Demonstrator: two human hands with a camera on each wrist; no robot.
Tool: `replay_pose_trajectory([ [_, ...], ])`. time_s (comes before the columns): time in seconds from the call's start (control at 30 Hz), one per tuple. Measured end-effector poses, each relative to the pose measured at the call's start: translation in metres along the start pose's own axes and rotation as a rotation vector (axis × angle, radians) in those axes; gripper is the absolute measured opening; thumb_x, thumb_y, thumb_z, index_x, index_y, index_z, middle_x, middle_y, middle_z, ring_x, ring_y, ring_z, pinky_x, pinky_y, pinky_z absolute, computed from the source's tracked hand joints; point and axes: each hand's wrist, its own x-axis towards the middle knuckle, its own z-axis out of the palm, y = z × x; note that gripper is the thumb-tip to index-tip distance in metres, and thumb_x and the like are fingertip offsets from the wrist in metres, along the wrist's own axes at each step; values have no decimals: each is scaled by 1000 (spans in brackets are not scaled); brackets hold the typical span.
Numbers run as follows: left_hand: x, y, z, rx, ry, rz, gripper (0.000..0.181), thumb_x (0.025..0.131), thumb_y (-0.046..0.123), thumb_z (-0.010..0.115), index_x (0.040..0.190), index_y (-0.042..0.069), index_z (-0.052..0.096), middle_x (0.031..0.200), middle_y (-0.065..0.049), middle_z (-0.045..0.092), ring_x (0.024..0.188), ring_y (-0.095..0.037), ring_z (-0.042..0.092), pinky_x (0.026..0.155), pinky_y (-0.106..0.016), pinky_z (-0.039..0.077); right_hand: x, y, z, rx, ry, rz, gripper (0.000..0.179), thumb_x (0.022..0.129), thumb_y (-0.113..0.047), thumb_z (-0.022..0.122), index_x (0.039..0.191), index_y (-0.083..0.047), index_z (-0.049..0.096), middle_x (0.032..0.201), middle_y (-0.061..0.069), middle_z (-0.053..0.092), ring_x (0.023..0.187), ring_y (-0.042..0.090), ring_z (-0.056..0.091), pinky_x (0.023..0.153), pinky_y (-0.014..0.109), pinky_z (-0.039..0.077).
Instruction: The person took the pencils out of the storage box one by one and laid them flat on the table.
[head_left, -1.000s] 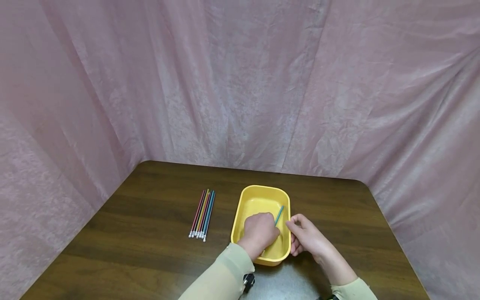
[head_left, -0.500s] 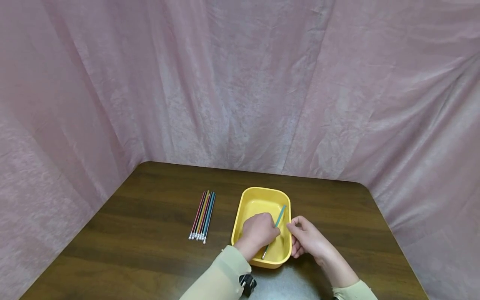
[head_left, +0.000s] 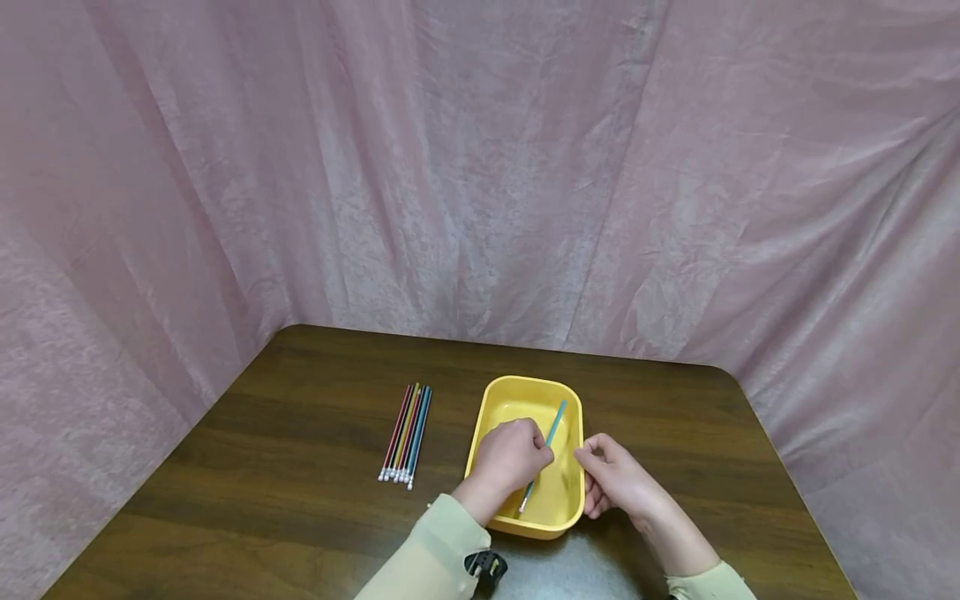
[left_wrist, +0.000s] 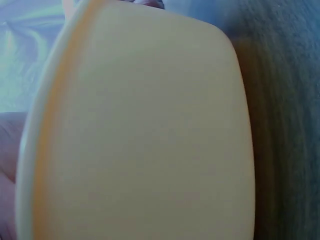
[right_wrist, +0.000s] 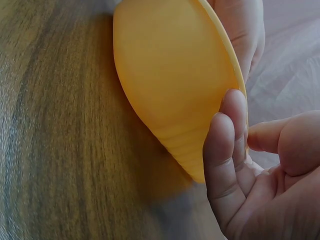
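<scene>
Over the yellow plastic bin (head_left: 487, 425), my left hand (head_left: 508, 457) pinches a teal pencil (head_left: 556, 423). The pencil slants across the inside, its white eraser end toward me, and the fingers cover its middle. My right hand (head_left: 617, 477) grips the bin's right rim; in the right wrist view the right thumb lies inside the rim and the fingers (right_wrist: 220, 155) rest against the outer wall (right_wrist: 165, 60). In the left wrist view the bin's outer wall (left_wrist: 150, 120) fills most of the picture, with part of the left hand (left_wrist: 7, 165) at the left edge.
Several pencils (head_left: 406, 433) in various colours lie side by side left of the bin, white erasers toward me. All stand on a dark brown wooden table (head_left: 285, 467). A pink curtain (head_left: 450, 167) hangs behind its far edge.
My left hand has shifted slightly left and up with the teal pencil, whose eraser end, hidden at first, now shows. My right hand stays at the rim.
</scene>
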Motion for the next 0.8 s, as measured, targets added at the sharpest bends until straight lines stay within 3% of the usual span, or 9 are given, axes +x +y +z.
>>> replay_pose_trajectory([
  [0.1,1,-5,0,-18,16,30,22,86,21,76,68,24,66,66,11,58,60,-12,52,57,-32,45,-1,0,0,0,2,5,23,117,-19,51,121,3,43,67,8,60,51,15,62,50,29,54],
  [0.17,5,-14,7,-26,42,55,18,85,23,75,69,25,66,67,12,58,60,-10,51,56,-33,44,-1,0,0,-2,0,7,24,117,-19,51,121,3,42,68,8,60,51,15,62,50,29,54],
  [0.37,3,-21,6,-79,59,68,10,90,25,75,82,22,69,76,11,64,68,-12,57,64,-36,51,-1,0,0,-3,-8,8,25,117,-19,51,122,3,42,70,8,61,52,15,62,50,29,55],
  [0.57,-9,-12,-21,-158,53,46,11,92,22,76,85,19,68,76,9,64,68,-13,58,66,-34,50,0,-1,-1,-5,-4,5,23,117,-18,51,121,3,42,70,9,60,51,15,62,50,29,54],
  [0.6,-15,-4,-34,-172,32,14,11,91,17,76,84,17,67,75,9,63,67,-13,57,65,-34,50,0,-1,-1,-5,-4,5,23,117,-18,51,121,3,42,70,9,60,51,15,62,50,29,55],
  [0.8,-18,-9,-50,-190,43,-16,10,94,19,76,87,18,69,77,10,65,70,-12,58,67,-34,49,0,-2,0,-6,-6,7,22,117,-18,51,120,2,42,70,8,60,51,14,62,50,29,55],
])
